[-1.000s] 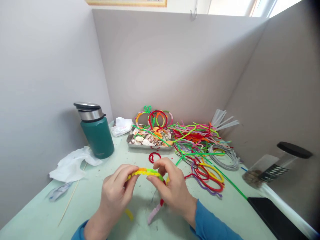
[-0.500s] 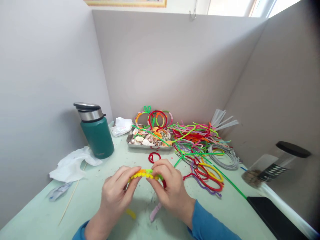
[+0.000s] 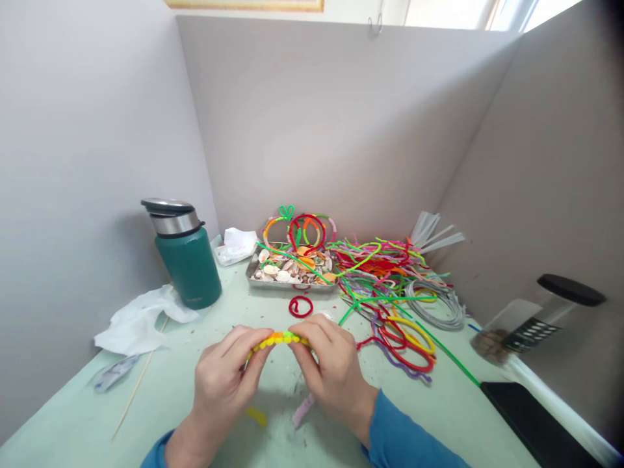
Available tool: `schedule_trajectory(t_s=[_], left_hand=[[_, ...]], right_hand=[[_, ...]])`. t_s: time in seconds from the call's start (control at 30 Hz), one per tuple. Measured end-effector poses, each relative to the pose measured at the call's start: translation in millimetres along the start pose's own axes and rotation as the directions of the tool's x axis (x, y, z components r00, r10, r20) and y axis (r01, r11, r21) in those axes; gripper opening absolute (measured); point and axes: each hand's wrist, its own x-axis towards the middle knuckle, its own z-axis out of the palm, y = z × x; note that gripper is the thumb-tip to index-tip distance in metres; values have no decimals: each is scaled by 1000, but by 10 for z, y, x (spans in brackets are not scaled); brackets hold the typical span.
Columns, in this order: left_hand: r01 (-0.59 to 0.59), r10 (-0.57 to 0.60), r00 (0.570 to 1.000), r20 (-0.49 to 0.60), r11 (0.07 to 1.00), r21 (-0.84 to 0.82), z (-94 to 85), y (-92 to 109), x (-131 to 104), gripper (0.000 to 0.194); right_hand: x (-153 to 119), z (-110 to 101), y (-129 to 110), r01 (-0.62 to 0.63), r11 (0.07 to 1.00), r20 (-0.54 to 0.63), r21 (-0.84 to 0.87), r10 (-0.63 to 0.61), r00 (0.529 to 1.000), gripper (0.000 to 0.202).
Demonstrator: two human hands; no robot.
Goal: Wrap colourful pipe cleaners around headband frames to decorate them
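Observation:
Between both hands is a pipe-cleaner band, bent in a shallow arch, with yellow coils in front and orange and green behind. My left hand pinches its left side between thumb and fingers. On the right side, my right hand is closed on the band, covering that part. A yellow fuzzy piece shows below the left hand and a lilac fuzzy piece below the right; I cannot tell whether they join the band. Just beyond the hands lies a red pipe-cleaner coil.
A metal tray of shells stands at the back, pipe-cleaner rings behind it. Right of it spreads a heap of pipe cleaners. A green bottle and crumpled tissue are left; a clear jar and black phone-like slab right.
My right-hand fingers have shifted and come down flatter over the band, covering the dark green and red part that showed before. The left hand keeps its pinch.

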Motion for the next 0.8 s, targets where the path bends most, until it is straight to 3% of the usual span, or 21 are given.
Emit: schedule_trajectory(t_s=[0.23,0.37,0.5,0.8], left_hand=[[16,-16,1000,0,1000,-2,19,28,20,12],[74,-74,997,6,997,-26,42,7,11,13],[118,-118,993,9,993,-32,65,-35,11,21],[60,-59,998,27,998,-35,48,-18,21,19]], right_hand=[[-17,45,15,11,999,-15,-46,-12,1000,12],[-21,65,49,-44,999,-1,-5,44,999,10],[-23,68,88,-99,995,27,28,98,995,21],[-18,62,94,-79,996,25,28,78,997,10]])
